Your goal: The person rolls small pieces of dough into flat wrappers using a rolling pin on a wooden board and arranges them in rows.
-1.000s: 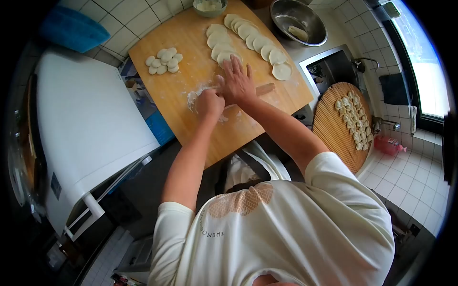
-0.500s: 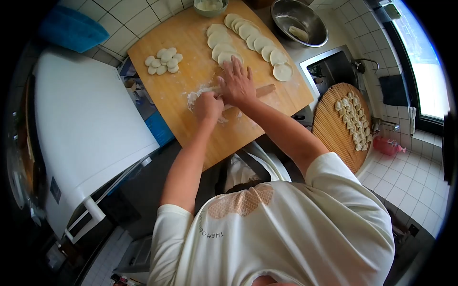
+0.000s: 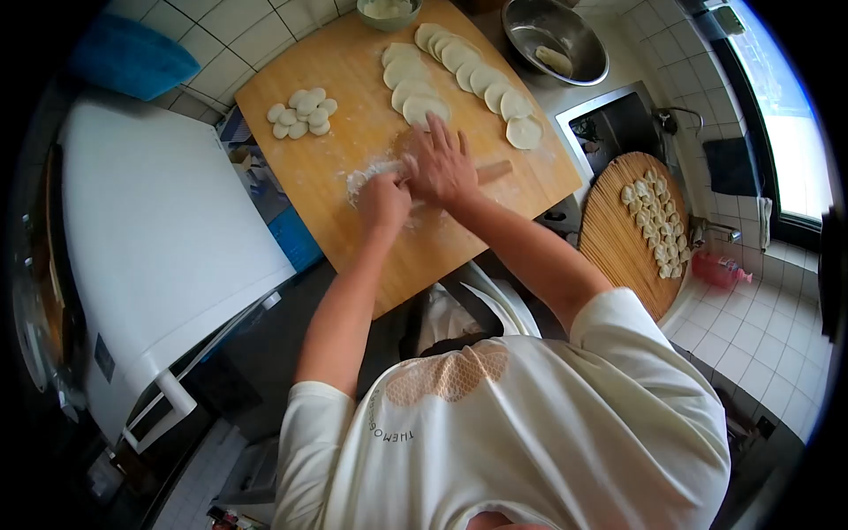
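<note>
My right hand [image 3: 444,168] lies with fingers stretched out and palm down over a wooden rolling pin [image 3: 495,171], whose right end sticks out past the wrist. Close against it, my left hand [image 3: 385,201] is closed in a pinch; what it holds is hidden by the fingers. White flour [image 3: 366,179] is scattered on the wooden board [image 3: 393,274] around both hands. Just beyond my right fingertips lies a round dough wrapper [image 3: 426,108], the nearest in an overlapping row. A cluster of small dough pieces [image 3: 303,115] sits on the board's left side.
A second row of wrappers [image 3: 486,81] runs along the board's right side. At the back are a small bowl [image 3: 389,19] and a metal bowl [image 3: 574,66] with dough inside. Right of the board are a sink [image 3: 618,124] and a round mat [image 3: 609,238] bearing dumplings.
My right hand has shifted very slightly on the rolling pin, and the pin's free end has moved a little. My left hand stays pinched beside it, barely moved.
</note>
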`<move>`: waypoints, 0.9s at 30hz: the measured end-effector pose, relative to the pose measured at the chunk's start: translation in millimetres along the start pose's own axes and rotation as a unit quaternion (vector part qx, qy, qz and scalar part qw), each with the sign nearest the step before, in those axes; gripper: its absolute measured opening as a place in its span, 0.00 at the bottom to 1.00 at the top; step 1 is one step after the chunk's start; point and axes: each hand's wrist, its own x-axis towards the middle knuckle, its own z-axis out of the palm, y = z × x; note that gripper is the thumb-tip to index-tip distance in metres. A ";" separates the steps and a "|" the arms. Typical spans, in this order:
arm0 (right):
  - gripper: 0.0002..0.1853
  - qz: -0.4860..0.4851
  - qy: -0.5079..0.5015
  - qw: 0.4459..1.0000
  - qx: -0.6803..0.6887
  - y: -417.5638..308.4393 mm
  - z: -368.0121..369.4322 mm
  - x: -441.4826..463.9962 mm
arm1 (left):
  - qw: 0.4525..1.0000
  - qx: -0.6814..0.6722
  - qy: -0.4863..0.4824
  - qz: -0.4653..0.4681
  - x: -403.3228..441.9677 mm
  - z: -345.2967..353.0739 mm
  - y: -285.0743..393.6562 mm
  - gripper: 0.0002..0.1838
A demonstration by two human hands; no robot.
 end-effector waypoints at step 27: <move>0.34 -0.007 -0.056 0.998 0.010 -10.9 -26.0 -115.0 | 0.959 -0.260 0.021 -0.110 -8.2 12.1 -54.0 0.11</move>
